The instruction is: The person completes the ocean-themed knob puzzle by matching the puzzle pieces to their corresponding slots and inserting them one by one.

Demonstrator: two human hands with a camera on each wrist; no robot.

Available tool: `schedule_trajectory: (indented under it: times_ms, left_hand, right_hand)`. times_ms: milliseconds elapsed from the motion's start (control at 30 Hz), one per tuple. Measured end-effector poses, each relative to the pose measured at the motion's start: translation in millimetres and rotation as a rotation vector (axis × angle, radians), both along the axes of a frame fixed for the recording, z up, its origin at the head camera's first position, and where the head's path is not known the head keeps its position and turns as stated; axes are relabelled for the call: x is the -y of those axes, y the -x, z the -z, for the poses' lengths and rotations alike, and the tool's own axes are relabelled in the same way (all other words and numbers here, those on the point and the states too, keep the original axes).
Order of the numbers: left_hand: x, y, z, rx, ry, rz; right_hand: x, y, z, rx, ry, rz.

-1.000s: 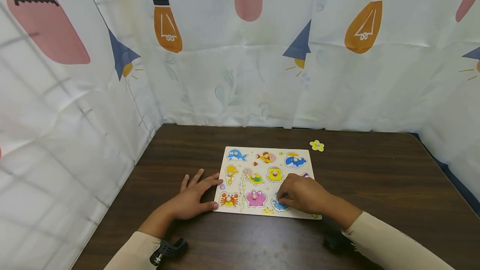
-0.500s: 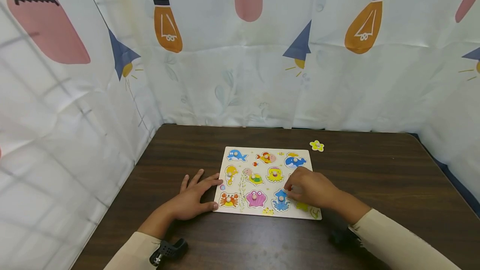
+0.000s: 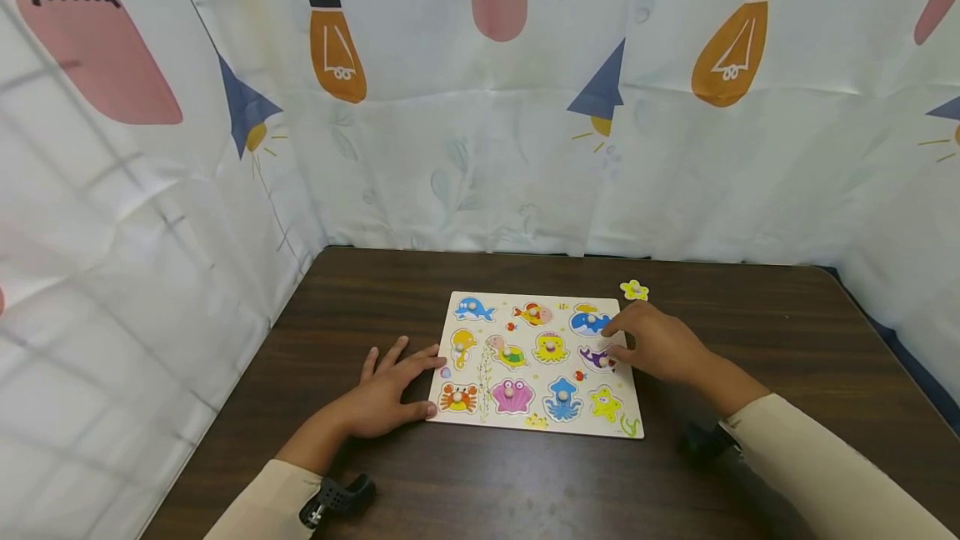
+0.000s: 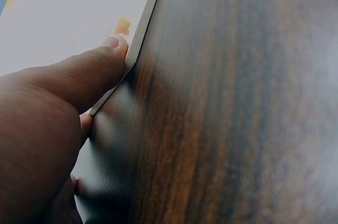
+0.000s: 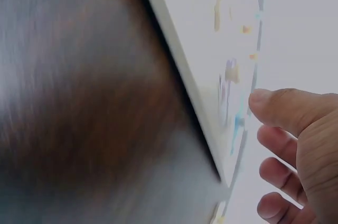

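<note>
A pale wooden knob puzzle board point(image 3: 588, 426) lies on the table, filled with sea-animal pieces. My left hand point(image 3: 378, 402) touches its left edge with fingers spread; in the left wrist view the thumb point(image 4: 108, 57) lies on the board's margin. My right hand point(image 3: 663, 348) hovers over the board's right edge, thumb and fingers apart, holding nothing. Near its fingertips are a blue whale piece point(image 3: 588, 322) and a purple piece point(image 3: 595, 359), partly covered. Just beyond the knuckles lies a loose yellow flower-shaped piece point(image 3: 634, 289). A blue squid point(image 3: 562, 401) and a yellow starfish point(image 3: 604, 403) show at the lower right.
The dark wooden table point(image 3: 465, 482) reaches back to a white patterned curtain point(image 3: 480, 157). Black straps with small devices sit at both wrists, the left wrist device point(image 3: 345, 497) close to the tabletop.
My right hand has moved from over the squid up and right to the board's right edge, and its fingers have parted. The squid and starfish are uncovered now. The left hand stays put.
</note>
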State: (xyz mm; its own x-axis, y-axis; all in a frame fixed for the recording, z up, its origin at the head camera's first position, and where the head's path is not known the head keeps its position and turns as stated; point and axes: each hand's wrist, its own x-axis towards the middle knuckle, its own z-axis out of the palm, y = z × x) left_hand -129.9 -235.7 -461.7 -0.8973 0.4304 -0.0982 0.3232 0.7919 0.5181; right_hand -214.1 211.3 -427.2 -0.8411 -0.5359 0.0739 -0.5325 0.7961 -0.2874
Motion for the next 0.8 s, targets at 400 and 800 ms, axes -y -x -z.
schedule_trajectory:
  times_ms: [400, 800]
  left_hand:
    - [0, 0.0, -0.4, 0.001, -0.002, -0.003]
    - [0, 0.0, -0.5, 0.001, -0.002, -0.007]
  right_hand:
    - [-22, 24.9, 3.7, -0.028, -0.003, 0.111]
    - [-40, 50.5, 6.3, -0.021, -0.04, 0.207]
